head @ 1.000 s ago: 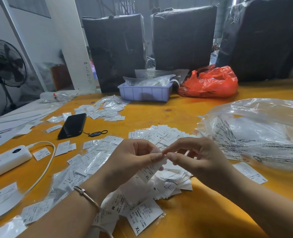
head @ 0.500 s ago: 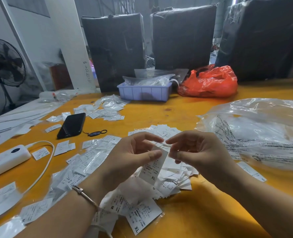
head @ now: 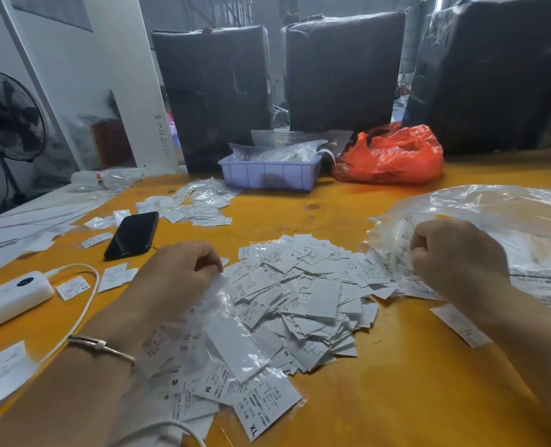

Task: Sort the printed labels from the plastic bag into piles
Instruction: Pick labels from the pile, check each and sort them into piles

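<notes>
Loose heap of white printed labels (head: 306, 291) beside crumpled clear plastic bag (head: 499, 214).

table (head: 396, 398): smooth glossy orange-yellow surface | labels (head: 300, 298): matt white printed paper, some in glossy clear sleeves | plastic bag (head: 493, 214): clear, crinkled, shiny film | phone (head: 132, 235): glossy black | tray (head: 267, 175): matt lilac plastic

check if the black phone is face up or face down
Cannot tell: the flat black smartphone lies on the yellow table, dark all over, with no lit screen or camera visible.
</notes>
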Demonstrator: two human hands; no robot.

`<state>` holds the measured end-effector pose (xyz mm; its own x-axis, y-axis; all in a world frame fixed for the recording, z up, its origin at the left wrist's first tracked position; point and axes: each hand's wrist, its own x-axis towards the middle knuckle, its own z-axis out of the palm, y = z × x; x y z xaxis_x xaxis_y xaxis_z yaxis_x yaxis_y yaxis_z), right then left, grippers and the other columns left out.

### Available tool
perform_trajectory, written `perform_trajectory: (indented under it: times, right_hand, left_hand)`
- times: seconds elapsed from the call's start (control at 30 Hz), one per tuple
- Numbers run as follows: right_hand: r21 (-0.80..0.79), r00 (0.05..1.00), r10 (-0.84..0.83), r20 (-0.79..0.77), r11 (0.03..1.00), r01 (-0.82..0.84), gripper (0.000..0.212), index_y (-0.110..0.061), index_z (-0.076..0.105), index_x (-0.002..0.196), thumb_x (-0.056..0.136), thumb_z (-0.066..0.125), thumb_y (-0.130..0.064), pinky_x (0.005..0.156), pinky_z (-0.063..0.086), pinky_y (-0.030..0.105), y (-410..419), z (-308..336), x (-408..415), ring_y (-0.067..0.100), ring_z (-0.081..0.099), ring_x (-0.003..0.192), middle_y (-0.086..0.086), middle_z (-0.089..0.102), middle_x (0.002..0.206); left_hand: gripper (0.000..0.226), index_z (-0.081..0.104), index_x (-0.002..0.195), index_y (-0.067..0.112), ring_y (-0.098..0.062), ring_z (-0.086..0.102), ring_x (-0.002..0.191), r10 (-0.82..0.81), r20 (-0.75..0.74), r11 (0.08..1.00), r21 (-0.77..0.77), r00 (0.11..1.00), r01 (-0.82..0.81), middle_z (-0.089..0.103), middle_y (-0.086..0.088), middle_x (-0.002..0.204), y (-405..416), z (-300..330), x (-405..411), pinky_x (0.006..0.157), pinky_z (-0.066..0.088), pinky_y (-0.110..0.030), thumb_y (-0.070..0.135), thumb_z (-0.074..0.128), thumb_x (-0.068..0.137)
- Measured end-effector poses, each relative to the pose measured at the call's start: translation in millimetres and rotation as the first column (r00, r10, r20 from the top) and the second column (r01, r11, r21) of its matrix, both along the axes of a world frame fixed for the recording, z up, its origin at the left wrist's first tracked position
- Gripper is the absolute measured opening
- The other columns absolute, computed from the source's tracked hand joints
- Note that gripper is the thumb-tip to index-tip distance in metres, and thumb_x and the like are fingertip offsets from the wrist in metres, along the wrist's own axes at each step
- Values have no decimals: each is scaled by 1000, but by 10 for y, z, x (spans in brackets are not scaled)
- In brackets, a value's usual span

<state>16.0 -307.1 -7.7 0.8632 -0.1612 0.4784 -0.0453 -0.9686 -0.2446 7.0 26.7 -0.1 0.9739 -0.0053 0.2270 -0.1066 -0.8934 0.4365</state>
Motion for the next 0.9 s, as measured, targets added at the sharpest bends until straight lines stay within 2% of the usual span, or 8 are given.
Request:
perform_trajectory:
  times: [0.1, 0.17, 0.3, 0.43, 0.57, 0.7, 0.8, 0.9]
  right_hand:
    - [-112, 981, -173, -87, 980, 163, 23, -16, 64, 101, 80, 56, -10, 73, 42, 34, -154, 1, 69, 33, 61, 94, 10, 68, 100]
    - [-172, 946, -252, -205, 961, 218, 27, -13, 58, 109, 83, 54, -15, 84, 39, 36, -231, -20, 91, 32, 55, 106, 10, 62, 109]
    - [-218, 907, -299, -298, 946, 240, 20, -11, 57, 104, 85, 53, -18, 85, 37, 38, -287, -65, 105, 31, 50, 108, 9, 55, 106]
    - [-233, 931, -301, -209, 940, 251, 12, -15, 64, 94, 86, 56, -17, 82, 35, 35, -304, -60, 126, 30, 54, 101, 6, 61, 98]
    - [-150, 956, -266, -122, 957, 247, 16, -22, 71, 88, 91, 55, -23, 75, 27, 33, -344, -95, 177, 29, 60, 90, 4, 68, 91]
    - [-9, 976, -201, 82, 979, 203, 22, -20, 74, 88, 94, 53, -26, 73, 34, 35, -284, -101, 135, 36, 55, 96, 15, 62, 92]
    - [179, 967, -63, 246, 984, 19, 17, -11, 74, 81, 88, 61, -20, 72, 49, 40, -152, -59, 62, 36, 62, 78, 14, 67, 72]
    - [482, 950, 168, 265, 830, -281, 11, -7, 69, 75, 85, 67, -12, 59, 54, 35, 94, -12, -61, 22, 64, 59, 5, 66, 62]
  left_hand:
    - [21, 63, 79, 32, -10, 57, 72, 72, -27, 994, 83, 997, -70, 63, 12, 82, 50, -3, 6, 57, 42, -28, 20, 58, 95]
    - [22, 63, 77, 32, -10, 55, 77, 88, -35, 985, 151, 995, -82, 62, 11, 88, 46, 4, -1, 60, 43, -28, 19, 58, 95]
    - [20, 64, 81, 37, -18, 54, 105, 100, -54, 968, 236, 994, -85, 60, 5, 115, 3, 6, -16, 85, 49, -38, 23, 60, 95]
    - [15, 65, 103, 38, -17, 40, 129, 90, -17, 970, 229, 996, -84, 53, 10, 131, -62, -14, -33, 108, 36, -46, 27, 58, 96]
    - [12, 65, 104, 36, -15, 42, 128, 40, 38, 991, 123, 998, -44, 56, 11, 128, -114, -30, -62, 110, 33, -44, 29, 58, 96]
    - [8, 66, 100, 34, -12, 47, 121, -29, 43, 1000, 9, 999, 29, 59, 12, 122, -203, -55, -84, 102, 38, -36, 30, 61, 95]
    - [7, 68, 99, 32, -9, 50, 116, -113, 71, 993, -24, 991, 115, 61, 15, 116, -255, -91, -94, 95, 37, -30, 30, 63, 94]
    - [8, 69, 99, 31, -5, 54, 112, -195, 115, 977, -68, 974, 204, 62, 17, 112, -301, -121, -95, 94, 39, -28, 30, 66, 91]
